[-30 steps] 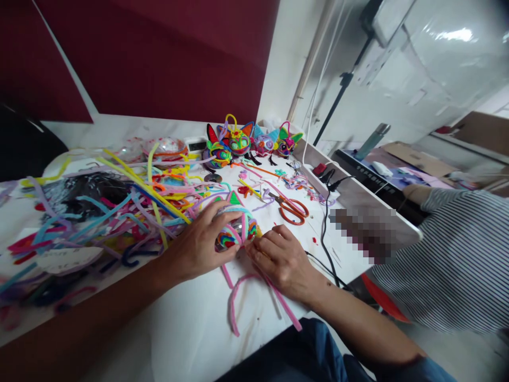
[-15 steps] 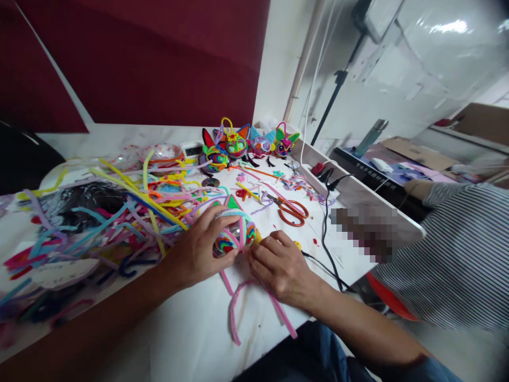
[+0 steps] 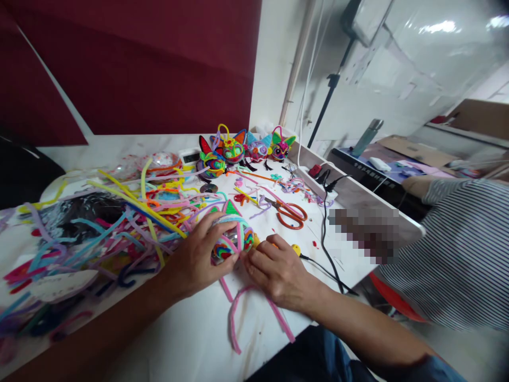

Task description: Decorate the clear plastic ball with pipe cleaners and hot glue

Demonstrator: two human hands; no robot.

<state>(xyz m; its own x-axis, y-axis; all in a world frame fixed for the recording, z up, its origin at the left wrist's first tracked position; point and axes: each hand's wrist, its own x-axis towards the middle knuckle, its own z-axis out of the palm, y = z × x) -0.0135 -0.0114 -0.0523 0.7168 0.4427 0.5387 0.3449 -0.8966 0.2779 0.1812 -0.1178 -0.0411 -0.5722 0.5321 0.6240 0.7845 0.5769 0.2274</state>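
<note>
My left hand (image 3: 198, 258) is wrapped round a ball covered in many-coloured pipe cleaners (image 3: 234, 239) on the white table (image 3: 191, 334). A green pipe-cleaner ear (image 3: 229, 207) stands up on the ball. My right hand (image 3: 276, 270) lies close against the ball's right side, fingers curled and pinched on a pink pipe cleaner (image 3: 254, 307) that runs from the ball and loops across the table under my wrist.
A heap of loose pipe cleaners (image 3: 119, 223) covers the left. Several finished animal heads (image 3: 238, 148) stand at the back. Orange scissors (image 3: 292, 213) and a black cable (image 3: 326, 233) lie to the right. A person in a striped shirt (image 3: 457, 254) sits at right.
The view has shifted slightly. My right hand has slid a little down and left along the ball; the pink loop moved with it. My left hand keeps its hold.
</note>
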